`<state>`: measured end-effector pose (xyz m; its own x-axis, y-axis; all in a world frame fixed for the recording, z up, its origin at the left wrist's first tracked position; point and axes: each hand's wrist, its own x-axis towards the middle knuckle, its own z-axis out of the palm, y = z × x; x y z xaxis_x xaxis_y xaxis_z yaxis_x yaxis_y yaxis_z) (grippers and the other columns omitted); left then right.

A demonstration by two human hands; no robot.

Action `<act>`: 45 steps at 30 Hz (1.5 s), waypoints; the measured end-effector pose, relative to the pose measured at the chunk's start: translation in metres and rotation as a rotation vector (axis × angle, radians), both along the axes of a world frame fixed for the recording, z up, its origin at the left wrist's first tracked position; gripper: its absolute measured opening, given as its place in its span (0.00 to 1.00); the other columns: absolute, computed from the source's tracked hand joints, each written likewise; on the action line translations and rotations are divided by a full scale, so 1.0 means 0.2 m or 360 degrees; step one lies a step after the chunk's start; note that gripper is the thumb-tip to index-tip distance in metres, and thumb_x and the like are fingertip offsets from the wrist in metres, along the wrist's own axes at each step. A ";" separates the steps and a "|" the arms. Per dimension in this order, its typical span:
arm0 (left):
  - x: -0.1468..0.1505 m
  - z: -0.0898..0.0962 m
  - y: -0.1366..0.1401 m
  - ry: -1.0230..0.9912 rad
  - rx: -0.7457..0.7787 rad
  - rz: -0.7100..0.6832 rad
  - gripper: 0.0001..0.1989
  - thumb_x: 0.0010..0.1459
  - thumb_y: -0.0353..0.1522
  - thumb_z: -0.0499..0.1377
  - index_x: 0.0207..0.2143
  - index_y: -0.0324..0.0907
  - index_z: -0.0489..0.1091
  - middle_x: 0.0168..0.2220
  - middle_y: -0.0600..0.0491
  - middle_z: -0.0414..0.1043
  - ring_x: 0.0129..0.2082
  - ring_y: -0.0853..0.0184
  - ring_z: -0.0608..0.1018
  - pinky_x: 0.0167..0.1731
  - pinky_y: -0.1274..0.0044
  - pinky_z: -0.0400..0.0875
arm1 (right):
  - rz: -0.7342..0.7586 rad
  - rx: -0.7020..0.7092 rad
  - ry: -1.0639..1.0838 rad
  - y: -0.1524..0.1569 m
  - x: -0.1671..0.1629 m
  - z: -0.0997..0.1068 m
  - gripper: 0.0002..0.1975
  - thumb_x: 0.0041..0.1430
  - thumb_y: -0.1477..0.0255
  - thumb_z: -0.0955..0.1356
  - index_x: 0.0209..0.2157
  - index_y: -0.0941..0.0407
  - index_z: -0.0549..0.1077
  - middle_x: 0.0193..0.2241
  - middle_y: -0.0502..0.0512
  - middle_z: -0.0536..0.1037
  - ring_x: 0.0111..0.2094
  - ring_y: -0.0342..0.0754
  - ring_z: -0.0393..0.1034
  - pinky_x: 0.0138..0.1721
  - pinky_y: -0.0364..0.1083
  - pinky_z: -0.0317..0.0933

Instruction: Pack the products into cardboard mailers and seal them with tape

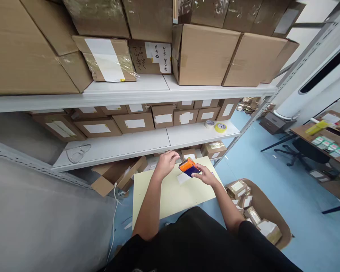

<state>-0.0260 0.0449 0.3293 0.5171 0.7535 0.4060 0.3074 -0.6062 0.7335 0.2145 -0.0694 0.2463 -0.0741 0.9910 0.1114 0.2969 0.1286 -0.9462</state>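
Holds an orange-and-blue pack [189, 167] over the yellow surface [150, 189] in the right grip [205, 175]; curls the left grip [167, 161] over the surface. Has an open carton [103, 186] left of the surface, a bin [268, 202] of parcels [252, 215] right of it.

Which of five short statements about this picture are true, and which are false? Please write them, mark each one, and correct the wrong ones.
1. The right hand holds a small orange and blue pack. True.

2. The left hand grips the same pack. False: the left hand is raised beside it, apart from it.

3. Two rolls of tape lie on the shelf in front of the person. True.

4. The table is black. False: the table is pale yellow.

5. The big open carton on the floor, at the right of the picture, holds smaller boxes. True.
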 end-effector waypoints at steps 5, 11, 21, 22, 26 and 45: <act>0.15 0.04 -0.03 0.0028 0.0498 0.0175 0.10 0.70 0.29 0.54 0.36 0.44 0.73 0.35 0.51 0.77 0.37 0.63 0.77 0.41 0.72 0.71 | 0.0070 0.0066 0.0120 0.08 0.11 0.00 0.23 0.60 0.55 0.75 0.51 0.54 0.77 0.46 0.56 0.80 0.46 0.54 0.73 0.50 0.51 0.67; 0.33 0.01 -0.08 -0.0044 0.0866 0.0393 0.11 0.72 0.28 0.52 0.39 0.44 0.73 0.35 0.48 0.77 0.38 0.61 0.77 0.43 0.69 0.71 | 0.0124 0.0101 0.0152 0.18 0.27 0.04 0.23 0.59 0.54 0.76 0.50 0.54 0.78 0.43 0.55 0.81 0.44 0.54 0.74 0.49 0.52 0.68; 0.51 -0.14 0.03 -0.0213 0.0569 0.0752 0.11 0.72 0.33 0.55 0.38 0.44 0.76 0.36 0.49 0.79 0.38 0.63 0.80 0.43 0.72 0.74 | 0.0130 0.0181 -0.0006 0.31 0.49 -0.03 0.23 0.63 0.55 0.73 0.53 0.54 0.76 0.47 0.58 0.81 0.47 0.56 0.75 0.51 0.53 0.68; 0.52 -0.15 0.03 -0.0235 0.0541 0.0824 0.11 0.72 0.34 0.55 0.38 0.44 0.76 0.36 0.49 0.79 0.38 0.63 0.80 0.43 0.71 0.74 | 0.0130 0.0196 -0.0042 0.33 0.50 -0.03 0.23 0.63 0.55 0.73 0.54 0.53 0.76 0.48 0.58 0.81 0.48 0.57 0.75 0.51 0.53 0.68; 0.57 -0.18 0.03 -0.0204 0.0571 0.0914 0.14 0.71 0.36 0.54 0.36 0.43 0.77 0.36 0.45 0.79 0.39 0.60 0.80 0.47 0.68 0.74 | 0.0184 0.0219 -0.0183 0.38 0.58 -0.03 0.22 0.63 0.56 0.73 0.54 0.52 0.76 0.49 0.59 0.81 0.49 0.58 0.76 0.52 0.54 0.68; 0.49 -0.40 -0.01 -0.0240 -0.0446 0.1073 0.32 0.64 0.41 0.62 0.69 0.46 0.64 0.64 0.41 0.70 0.48 0.60 0.82 0.44 0.70 0.81 | -0.0292 0.0306 -0.1250 1.25 0.83 -0.15 0.23 0.61 0.76 0.70 0.58 0.58 0.75 0.55 0.67 0.79 0.61 0.61 0.67 0.69 0.62 0.48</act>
<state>0.0729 0.0433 0.2495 -0.1400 0.9732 0.1822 0.4304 -0.1059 0.8964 0.3801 0.1796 0.2165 -0.0399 0.9639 0.2631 0.8941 0.1520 -0.4213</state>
